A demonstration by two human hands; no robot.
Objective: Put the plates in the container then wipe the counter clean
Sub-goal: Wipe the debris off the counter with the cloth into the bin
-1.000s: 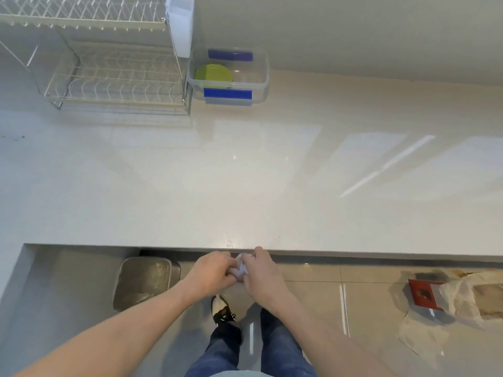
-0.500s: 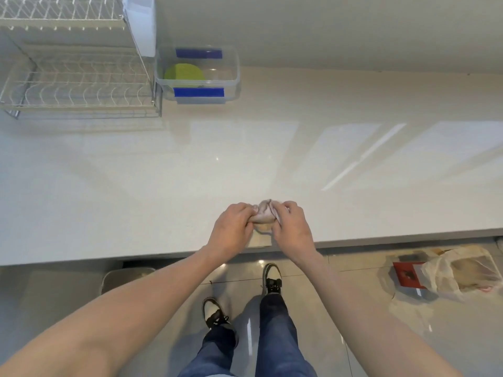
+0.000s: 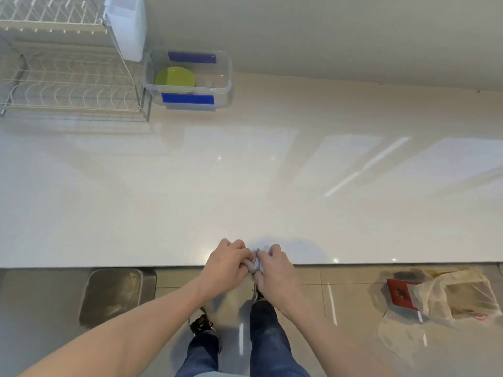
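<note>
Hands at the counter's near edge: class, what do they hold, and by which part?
Both the left hand and the right hand pinch one small crumpled cloth between them, each gripping a side of the wad.

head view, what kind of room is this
Most likely a home kitchen: a wire dish rack and a clear container holding a green plate stand on a long pale counter above a tiled floor.

plate (image 3: 175, 80) in container (image 3: 221, 89) at counter (image 3: 163, 191) back, rack (image 3: 68, 88) just left, bin (image 3: 114, 295) below counter's front edge
</note>
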